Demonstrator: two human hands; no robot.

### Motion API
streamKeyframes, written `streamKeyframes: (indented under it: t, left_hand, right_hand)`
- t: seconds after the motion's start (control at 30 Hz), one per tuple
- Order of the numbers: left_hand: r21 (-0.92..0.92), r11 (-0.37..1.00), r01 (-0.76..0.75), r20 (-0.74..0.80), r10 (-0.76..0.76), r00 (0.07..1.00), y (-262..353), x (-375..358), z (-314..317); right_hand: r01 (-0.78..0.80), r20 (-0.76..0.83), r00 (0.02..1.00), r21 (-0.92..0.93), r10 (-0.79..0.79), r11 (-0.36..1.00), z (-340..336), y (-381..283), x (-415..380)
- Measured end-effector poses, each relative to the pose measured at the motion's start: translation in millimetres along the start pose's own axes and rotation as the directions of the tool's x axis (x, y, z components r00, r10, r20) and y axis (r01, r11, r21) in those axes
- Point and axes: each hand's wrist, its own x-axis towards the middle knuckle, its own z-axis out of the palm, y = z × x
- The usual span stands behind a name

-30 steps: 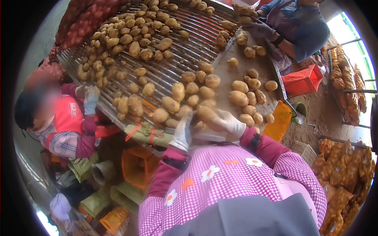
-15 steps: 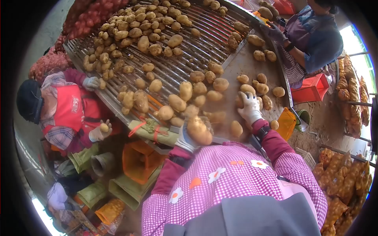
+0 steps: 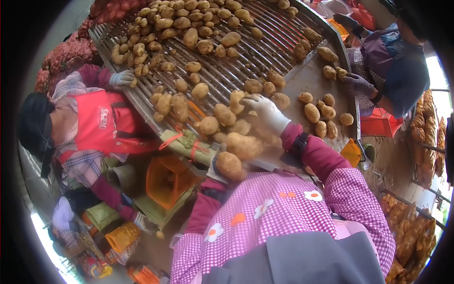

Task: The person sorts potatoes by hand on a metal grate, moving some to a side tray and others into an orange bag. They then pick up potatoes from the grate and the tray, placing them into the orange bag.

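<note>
In a white glove, my left hand (image 3: 215, 171) is wrapped round a potato (image 3: 229, 165) close to my apron, its fingers partly hidden behind it. Another large potato (image 3: 244, 146) lies just beyond, overlapping the held one in this view. My right hand (image 3: 267, 111), gloved too, reaches over the sorting table (image 3: 294, 80) with fingers stretched out. Its fingertips are right at a potato (image 3: 236, 101). Beside and beneath that hand are more potatoes, some smeared by motion.
Potatoes (image 3: 182, 22) heap on the slatted rack at the far side. A person in a red apron (image 3: 101, 111) stands left; another person's gloved hand (image 3: 358, 85) is at potatoes on the right. A rolled green sack (image 3: 187, 147) lies along the near edge. Orange bags (image 3: 170, 180) hang below.
My right hand has moved left from the right-hand potatoes to the middle ones. My left hand has come slightly down and left with its potato. The red-aproned person's lower arm has swung down.
</note>
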Motion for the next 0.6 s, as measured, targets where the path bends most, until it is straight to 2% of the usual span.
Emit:
streamKeyframes:
  t: [0.03,0.07,0.1,0.13,0.17,0.23,0.27,0.3,0.37,0.4,0.47,0.5,0.53,0.57,0.6]
  left_hand:
    - [-0.332,0.943,0.04,-0.01,-0.046,0.999,-5,-1,-7]
    - [-0.558,0.826,0.074,-0.068,-0.134,0.989,2,-1,0]
    - [-0.751,0.656,0.077,-0.098,-0.227,0.969,6,-4,5]
    - [-0.779,0.625,0.052,-0.097,-0.202,0.975,5,-11,8]
    - [-0.781,0.62,0.074,-0.014,-0.136,0.991,3,-15,2]
    - [-0.778,0.617,0.122,0.157,0.003,0.988,-4,-18,-11]
    - [-0.763,0.643,0.065,0.093,0.011,0.996,-9,-19,-13]
    - [-0.752,0.657,0.05,0.112,0.054,0.992,-12,-21,-18]
    - [-0.728,0.685,0.025,0.161,0.135,0.978,-17,-24,-24]
    - [-0.775,0.631,0.01,0.119,0.13,0.984,-19,-25,-25]
    - [-0.855,0.518,-0.02,0.046,0.115,0.992,-17,-23,-20]
    - [-0.87,0.492,-0.023,0.027,0.094,0.995,-16,-24,-18]
    - [-0.886,0.462,-0.024,0.011,0.073,0.997,-3,-30,-7]
    - [-0.902,0.432,-0.026,-0.003,0.054,0.999,2,-30,0]
    - [-0.819,0.553,-0.152,-0.103,0.119,0.988,-10,-18,-2]
  right_hand:
    - [0.101,0.014,0.995,-0.167,-0.1,0.981,8,6,17]
    - [0.158,0.136,0.983,-0.314,-0.12,0.936,15,6,30]
    - [0.147,0.243,0.969,-0.421,-0.045,0.895,40,18,43]
    - [0.219,0.271,0.958,-0.468,-0.096,0.856,55,25,51]
    - [0.288,0.302,0.942,-0.511,-0.144,0.81,64,30,58]
    - [0.264,0.24,0.956,-0.468,-0.166,0.843,74,31,67]
    - [0.208,0.239,0.965,-0.462,-0.105,0.862,73,28,68]
    - [0.169,0.178,0.979,-0.433,-0.1,0.886,72,24,66]
    - [0.07,0.168,0.986,-0.326,-0.015,0.943,64,24,64]
    - [0.017,0.173,0.985,-0.213,0.02,0.977,58,27,63]
    - [-0.097,0.179,0.982,0.228,0.056,0.969,43,30,54]
    - [-0.15,0.188,0.979,0.431,0.074,0.89,35,31,47]
    - [-0.413,0.374,0.908,0.722,0.189,0.555,23,25,37]
    - [-0.349,0.331,0.937,0.87,0.11,0.348,13,15,23]
    - [-0.277,0.273,0.959,0.851,0.073,0.447,3,3,10]
